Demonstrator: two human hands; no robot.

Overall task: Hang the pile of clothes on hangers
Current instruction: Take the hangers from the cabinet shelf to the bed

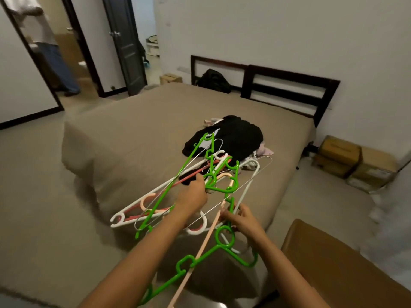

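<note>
A tangled bunch of plastic and wire hangers (169, 196), green, white, pink and peach, hangs in the air over the near corner of the bed (133, 134). My left hand (193, 197) grips the bunch near its hooks. My right hand (241, 218) pinches a green hanger (222, 247) and a peach one that dangle lower, toward me. Beyond the hangers, a pile of clothes (233, 135), mostly black with some pale pieces, lies on the beige sheet.
A dark slatted headboard (287, 90) stands against the far wall with a black bag (213, 81) beside it. Cardboard boxes (355, 161) sit on the floor at right, another brown box (333, 258) near my right arm. A person (44, 41) stands in the doorway at far left.
</note>
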